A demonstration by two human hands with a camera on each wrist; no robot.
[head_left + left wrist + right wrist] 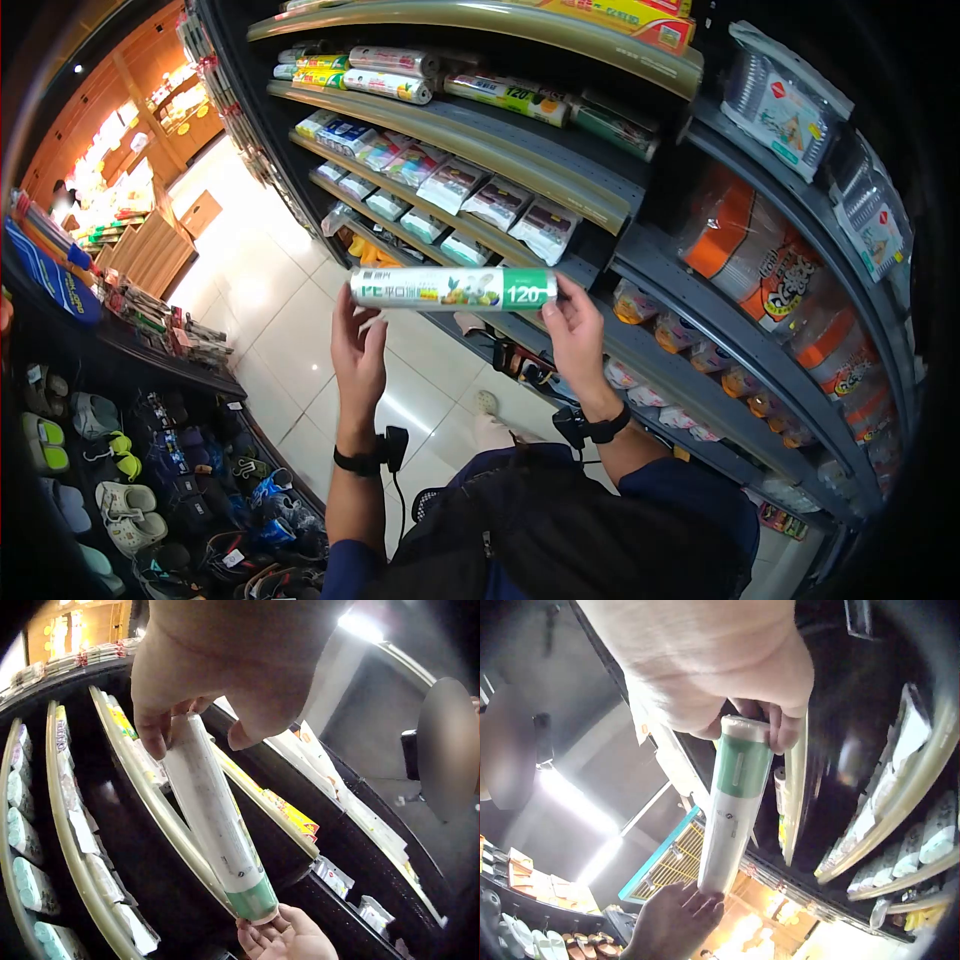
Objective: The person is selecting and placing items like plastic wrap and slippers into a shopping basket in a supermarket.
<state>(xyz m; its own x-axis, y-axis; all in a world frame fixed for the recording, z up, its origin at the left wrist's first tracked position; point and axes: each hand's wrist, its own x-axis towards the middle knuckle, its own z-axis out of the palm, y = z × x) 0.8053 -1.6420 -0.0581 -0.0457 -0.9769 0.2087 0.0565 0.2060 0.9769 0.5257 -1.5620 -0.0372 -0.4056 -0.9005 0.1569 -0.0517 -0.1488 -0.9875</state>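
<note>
Before shelves (480,140), white-green roll (452,288) reading "120", left hand (358,350) and right hand (578,335) fingers (784,729) gripping its ends.

The roll (452,288) lay level before you, your left hand (358,350) at its left end and your right hand (577,335) at its right. Behind it and to your right stood the shelves (560,160). The shoe rack (120,470) sat low on your left, with the floor (290,330) between.
</note>
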